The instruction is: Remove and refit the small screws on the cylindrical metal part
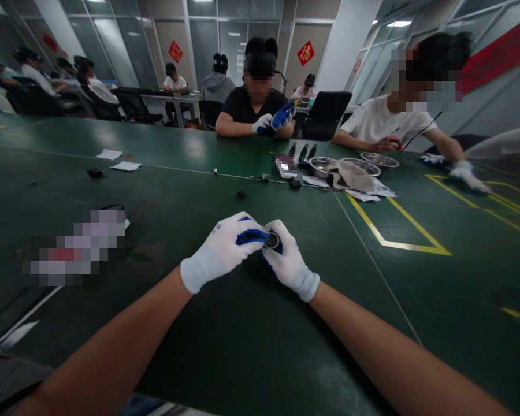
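Observation:
A small round dark part (271,240) with a pale metallic rim sits between my gloved hands above the green table, its round face turned up toward me. My right hand (287,257), in a white glove with blue palm coating, is wrapped round its side. From the left, my left hand (229,242) in a matching glove has its fingers pinched together, the tips touching the part's rim. Whether those fingertips also hold some tiny piece is hidden. A small black piece (241,195) lies on the table just beyond my hands.
Metal bowls (323,167) and a grey cloth (351,175) stand at the back right, near yellow tape (409,247). Small dark parts (266,177) lie along a table seam. White papers (126,166) are at left. Across the table sit two co-workers, one wearing gloves (282,115).

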### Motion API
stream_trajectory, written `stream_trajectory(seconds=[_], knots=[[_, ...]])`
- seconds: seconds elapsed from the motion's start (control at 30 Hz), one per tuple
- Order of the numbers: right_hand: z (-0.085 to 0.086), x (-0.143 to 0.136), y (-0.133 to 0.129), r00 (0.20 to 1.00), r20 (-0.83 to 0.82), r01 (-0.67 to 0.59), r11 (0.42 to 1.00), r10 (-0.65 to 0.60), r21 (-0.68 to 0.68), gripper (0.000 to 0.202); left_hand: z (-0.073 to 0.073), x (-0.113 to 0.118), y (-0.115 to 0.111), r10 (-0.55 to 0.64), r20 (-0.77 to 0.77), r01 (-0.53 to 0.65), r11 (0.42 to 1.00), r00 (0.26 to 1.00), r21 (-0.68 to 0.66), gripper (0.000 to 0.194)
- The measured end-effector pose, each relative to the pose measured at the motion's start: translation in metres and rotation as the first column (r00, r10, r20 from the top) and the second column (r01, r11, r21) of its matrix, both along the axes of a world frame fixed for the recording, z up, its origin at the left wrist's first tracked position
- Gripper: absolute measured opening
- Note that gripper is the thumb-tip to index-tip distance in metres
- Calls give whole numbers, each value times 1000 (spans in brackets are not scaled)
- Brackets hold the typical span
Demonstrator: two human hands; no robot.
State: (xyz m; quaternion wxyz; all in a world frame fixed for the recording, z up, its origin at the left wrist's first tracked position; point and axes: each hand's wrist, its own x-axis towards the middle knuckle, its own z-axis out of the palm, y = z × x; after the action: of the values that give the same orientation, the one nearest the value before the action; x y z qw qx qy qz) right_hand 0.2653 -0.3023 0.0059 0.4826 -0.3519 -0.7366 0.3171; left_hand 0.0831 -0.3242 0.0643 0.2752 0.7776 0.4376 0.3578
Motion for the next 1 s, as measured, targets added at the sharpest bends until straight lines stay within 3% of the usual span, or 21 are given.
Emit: stream_trajectory(seconds=[0.33,0.57,0.63,0.8,1.0], knots=[[-2,-1,-1,991,94,-103,992,96,71,13,7,-2,-1,-92,-186,92,996,978,-11,11],[-2,-2,-1,981,140,-151,983,135,107,15,9,1,-5,-20,-490,131,972,872,194,17],[-1,-2,-2,978,151,-161,981,144,110,15,8,0,-6,-31,-486,139,972,874,188,16],[-1,-2,-2,973,175,-169,980,149,106,13,1,-2,-4,-75,-311,101,992,947,68,9],[-2,-1,0,983,150,-119,990,107,74,15,-2,8,-5,21,-368,45,984,930,171,17]])
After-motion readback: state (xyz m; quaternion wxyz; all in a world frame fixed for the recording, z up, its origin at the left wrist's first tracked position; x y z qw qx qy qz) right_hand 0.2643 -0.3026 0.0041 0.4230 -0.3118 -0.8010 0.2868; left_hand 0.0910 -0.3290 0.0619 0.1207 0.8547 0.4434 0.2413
